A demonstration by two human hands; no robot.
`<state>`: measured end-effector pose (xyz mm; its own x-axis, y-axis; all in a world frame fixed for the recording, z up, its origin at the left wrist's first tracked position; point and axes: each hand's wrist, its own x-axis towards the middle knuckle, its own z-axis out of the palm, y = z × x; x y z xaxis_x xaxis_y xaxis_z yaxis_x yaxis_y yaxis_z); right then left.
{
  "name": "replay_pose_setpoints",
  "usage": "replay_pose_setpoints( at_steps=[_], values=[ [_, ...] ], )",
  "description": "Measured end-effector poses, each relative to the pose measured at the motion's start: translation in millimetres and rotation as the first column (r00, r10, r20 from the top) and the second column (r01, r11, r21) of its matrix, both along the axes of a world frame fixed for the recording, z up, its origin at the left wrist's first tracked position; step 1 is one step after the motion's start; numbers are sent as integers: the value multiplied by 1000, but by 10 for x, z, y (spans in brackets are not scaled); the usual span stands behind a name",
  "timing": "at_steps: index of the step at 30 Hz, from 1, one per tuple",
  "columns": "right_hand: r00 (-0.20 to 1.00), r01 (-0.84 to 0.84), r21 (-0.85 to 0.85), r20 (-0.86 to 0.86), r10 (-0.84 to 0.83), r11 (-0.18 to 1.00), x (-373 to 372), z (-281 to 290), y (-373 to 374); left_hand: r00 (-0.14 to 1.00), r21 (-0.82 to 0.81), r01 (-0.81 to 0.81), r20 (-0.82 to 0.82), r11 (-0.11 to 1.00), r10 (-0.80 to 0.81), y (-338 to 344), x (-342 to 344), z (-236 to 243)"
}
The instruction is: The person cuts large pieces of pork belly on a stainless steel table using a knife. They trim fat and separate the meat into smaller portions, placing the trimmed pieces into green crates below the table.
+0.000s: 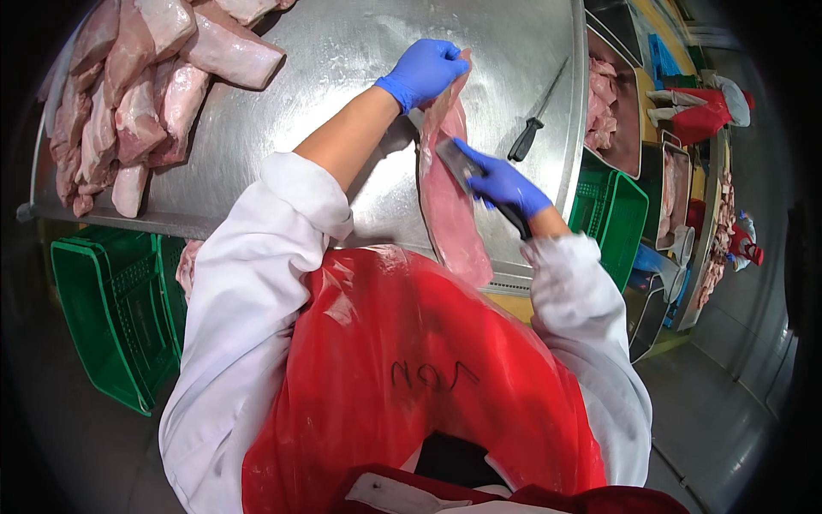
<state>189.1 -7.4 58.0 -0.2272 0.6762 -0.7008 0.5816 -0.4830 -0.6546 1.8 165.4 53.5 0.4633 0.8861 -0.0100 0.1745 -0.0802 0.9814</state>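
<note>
A long pink strip of meat (456, 227) lies lengthwise on the steel table, its near end at the front edge. My left hand (425, 73), in a blue glove, is closed on the strip's far end. In my gloved right hand (511, 187) is a knife (460, 163) with a broad blade and a black handle, the fingers wrapped round it. The blade lies across the middle of the strip, angled toward the far left. Whether its edge is cutting in, I cannot tell.
Meat pieces (128, 103) are piled at the table's far left. A slim pointed tool with a black handle (526, 139) lies right of my hands. Green crates (111, 308) stand below the left edge, and another green crate (610, 214) at right, near a meat-filled metal tub (628, 141). Two people work farther right.
</note>
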Motion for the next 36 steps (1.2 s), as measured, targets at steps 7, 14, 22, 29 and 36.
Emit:
replay_pose_setpoints(
  at_steps=[7,14,22,29,36],
  values=[
    [961,-263,18,88,260,965,11,303,-345,996,-53,38,77,998,-34,-303,-462,393],
    [885,-464,31,58,462,885,-103,266,-662,918,-276,-224,263,935,297,-1558,-1867,1212],
    [963,269,499,-129,-237,824,97,-642,522,793,-463,-609,-321,644,518,-3099,-4467,647],
    [748,452,129,-594,-296,882,-871,-380,661,346,209,-60,-913,976,216,-2400,-4308,-91],
    [546,805,53,-455,-704,591,-909,-666,-1173,693,372,594,-688,714,-217,-851,-1808,-373]
  ],
)
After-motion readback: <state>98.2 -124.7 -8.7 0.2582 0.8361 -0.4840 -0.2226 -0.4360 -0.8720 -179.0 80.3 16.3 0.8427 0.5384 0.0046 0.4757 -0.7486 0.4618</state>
